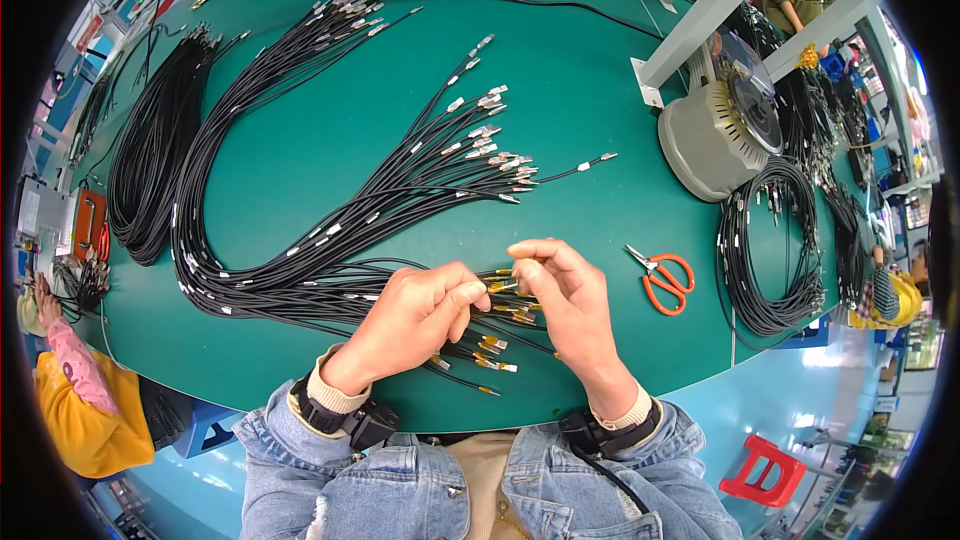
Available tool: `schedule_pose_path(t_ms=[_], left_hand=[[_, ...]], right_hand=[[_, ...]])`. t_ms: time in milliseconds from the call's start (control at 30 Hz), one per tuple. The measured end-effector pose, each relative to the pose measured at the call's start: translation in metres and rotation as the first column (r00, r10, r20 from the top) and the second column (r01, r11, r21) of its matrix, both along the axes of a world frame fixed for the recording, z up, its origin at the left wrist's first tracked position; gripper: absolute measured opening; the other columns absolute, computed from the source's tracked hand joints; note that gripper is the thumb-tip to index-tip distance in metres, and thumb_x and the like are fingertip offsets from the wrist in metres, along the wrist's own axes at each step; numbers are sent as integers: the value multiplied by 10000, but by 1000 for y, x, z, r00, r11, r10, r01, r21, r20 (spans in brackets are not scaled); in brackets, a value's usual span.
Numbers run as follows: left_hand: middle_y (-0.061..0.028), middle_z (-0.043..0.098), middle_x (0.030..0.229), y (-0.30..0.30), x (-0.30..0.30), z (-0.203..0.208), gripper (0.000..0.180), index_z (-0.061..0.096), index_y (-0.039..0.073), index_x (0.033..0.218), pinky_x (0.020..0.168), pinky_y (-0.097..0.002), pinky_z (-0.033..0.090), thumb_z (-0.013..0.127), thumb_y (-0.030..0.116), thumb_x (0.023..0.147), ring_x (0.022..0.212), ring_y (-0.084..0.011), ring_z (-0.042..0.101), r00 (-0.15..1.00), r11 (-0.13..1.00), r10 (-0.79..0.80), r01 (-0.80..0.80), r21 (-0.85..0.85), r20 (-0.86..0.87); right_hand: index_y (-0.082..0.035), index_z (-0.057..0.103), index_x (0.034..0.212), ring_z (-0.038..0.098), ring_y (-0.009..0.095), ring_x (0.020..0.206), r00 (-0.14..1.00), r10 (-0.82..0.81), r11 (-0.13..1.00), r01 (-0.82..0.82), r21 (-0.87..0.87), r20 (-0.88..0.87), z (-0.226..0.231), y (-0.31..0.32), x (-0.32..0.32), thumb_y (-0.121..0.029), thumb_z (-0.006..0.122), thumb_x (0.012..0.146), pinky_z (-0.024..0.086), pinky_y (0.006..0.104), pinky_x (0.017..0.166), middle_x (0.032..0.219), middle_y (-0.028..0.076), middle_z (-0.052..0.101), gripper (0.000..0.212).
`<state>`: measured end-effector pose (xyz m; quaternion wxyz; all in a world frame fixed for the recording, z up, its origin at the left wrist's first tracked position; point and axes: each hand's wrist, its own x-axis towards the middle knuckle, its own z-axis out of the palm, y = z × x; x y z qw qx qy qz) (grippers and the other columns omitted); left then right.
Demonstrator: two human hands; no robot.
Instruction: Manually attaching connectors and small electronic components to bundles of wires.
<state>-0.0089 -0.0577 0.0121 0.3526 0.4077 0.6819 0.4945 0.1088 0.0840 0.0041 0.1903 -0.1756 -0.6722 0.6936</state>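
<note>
My left hand [415, 318] is closed in a pinch on the end of a thin black cable, whose tip pokes out past the thumb and forefinger. Just to its right, my right hand [572, 312] is curled with thumb and forefinger brought together near that tip; whatever sits between them is too small to make out. Beneath both hands lie the ends of a black cable bundle [300, 295], several with yellow wraps and silvery connectors [492, 344]. The bundle loops round at the left, and its other ends [490, 165] fan out beyond my hands, with white labels along them.
Orange-handled scissors [668, 283] lie right of my right hand on the green table [600, 210]. Farther right are a coiled cable bundle [735, 285] and a grey machine [705, 140] beside metal posts [690, 30]. More black cables [155, 170] lie left. A co-worker [90, 400] sits at the left edge.
</note>
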Motion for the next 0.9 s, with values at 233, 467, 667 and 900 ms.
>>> schedule_pose_path(t_ms=[233, 467, 667, 900], left_hand=[[-27, 512, 495, 2, 2, -1, 174, 584, 3, 827, 412, -237, 378, 498, 119, 924, 417, -88, 477, 998, 999, 31, -32, -11, -56], [-62, 566, 566, 13, 18, -4, 97, 599, -7, 855, 443, -265, 412, 565, 81, 874, 464, -141, 530, 815, 957, 264, -153, 248, -516], [-62, 583, 580, 11, 9, 5, 109, 608, 3, 844, 433, -264, 390, 582, 106, 865, 451, -137, 507, 993, 999, 35, -35, 0, -109], [-58, 575, 579, 10, 6, 1, 106, 613, 12, 856, 449, -272, 390, 591, 116, 858, 459, -147, 500, 996, 994, -70, 65, -89, -55]], right_hand=[[21, 628, 915, 546, 103, 811, 996, 67, 998, -67, -7, -54, -8, 3, 3, -12, 587, 862, 447, 241, 733, 872, 51, 587, 75], [26, 637, 897, 560, 110, 776, 997, 64, 997, -66, -47, -45, -10, 3, 4, -28, 602, 858, 459, 234, 709, 856, 59, 592, 75], [20, 643, 877, 561, 112, 775, 996, 61, 997, -64, -49, -70, -10, 1, 6, -56, 607, 856, 455, 235, 700, 838, 54, 597, 87], [12, 649, 897, 577, 126, 796, 992, 122, 990, -124, -64, -43, -6, 5, 6, -77, 603, 856, 457, 236, 712, 841, 69, 610, 108]])
